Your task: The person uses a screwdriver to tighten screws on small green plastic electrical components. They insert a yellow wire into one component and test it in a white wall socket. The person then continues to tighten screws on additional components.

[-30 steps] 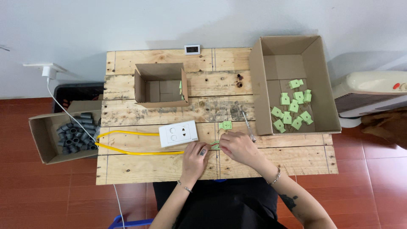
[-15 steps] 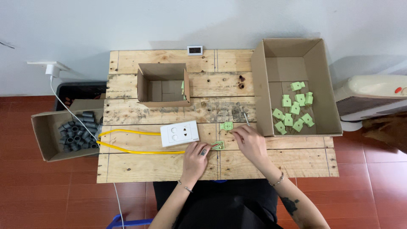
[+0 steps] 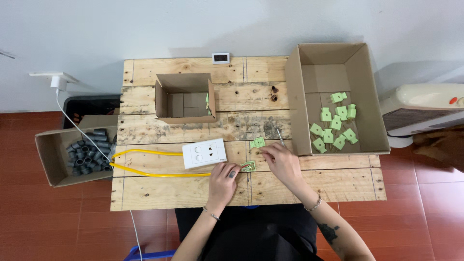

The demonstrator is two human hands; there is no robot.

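Left hand (image 3: 223, 178) fingertips pin the green board (image 3: 249, 166); right hand (image 3: 282, 162) pinches a screwdriver (image 3: 280, 137).

Green parts (image 3: 335, 126), white socket plate (image 3: 204, 153), yellow cable (image 3: 145, 162), grey tubes (image 3: 89, 152)

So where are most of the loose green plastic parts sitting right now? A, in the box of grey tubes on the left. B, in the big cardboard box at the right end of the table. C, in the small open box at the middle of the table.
B: about ten green parts lie on the floor of the big cardboard box at the right end of the wooden table.
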